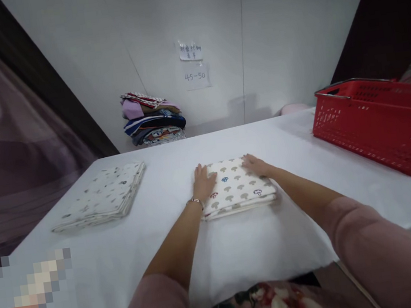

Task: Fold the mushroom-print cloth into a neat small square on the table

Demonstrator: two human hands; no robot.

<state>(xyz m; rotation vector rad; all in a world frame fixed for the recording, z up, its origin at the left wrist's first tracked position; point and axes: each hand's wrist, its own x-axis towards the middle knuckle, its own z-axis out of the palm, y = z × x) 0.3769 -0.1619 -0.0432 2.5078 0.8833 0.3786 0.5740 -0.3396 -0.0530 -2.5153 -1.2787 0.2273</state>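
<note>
A folded white cloth [238, 185] with grey-brown mushroom prints and a few blue, red and purple ones lies in front of me on a white-covered table [259, 248]. My left hand [204, 183] rests flat on its left edge, fingers spread, a bracelet at the wrist. On its upper right corner lies my right hand [257, 165], fingers stretched out. Further left on the table is another folded white cloth [101, 195] with small scattered prints, which neither hand touches.
A red basket [379, 126] with metal handles stands at the right. Behind the table's far edge rises a stack of folded fabrics [153, 118]. Two paper signs [196, 76] hang on the pale wall. A pinkish curtain [9, 129] hangs at the left.
</note>
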